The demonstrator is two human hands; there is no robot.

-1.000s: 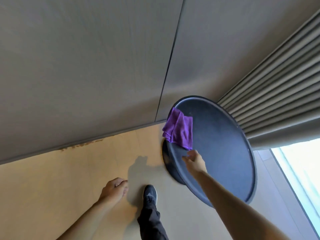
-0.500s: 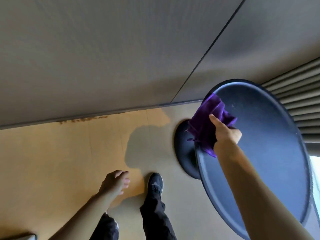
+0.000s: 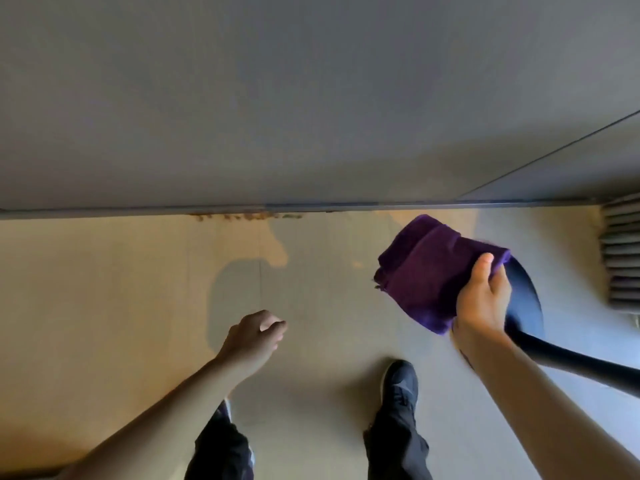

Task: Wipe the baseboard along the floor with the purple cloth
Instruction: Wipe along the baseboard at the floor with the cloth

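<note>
A person stands on the floor (image 3: 104,289) facing the wall (image 3: 277,98), where the baseboard (image 3: 138,212) runs along the floor's far edge from left to right. A patch of residue (image 3: 247,216) lies on the floor against the baseboard, left of centre. The right hand (image 3: 481,303) holds the cloth (image 3: 426,271) above the floor, near the baseboard, to the right of the residue. Behind that hand, the table base (image 3: 524,299) sits on the floor toward the far right corner, with the curtain (image 3: 621,258) at the right edge. The left hand (image 3: 254,336) hangs loosely curled, well apart from the cloth. A shoe (image 3: 400,384) rests on the floor between the arms.
</note>
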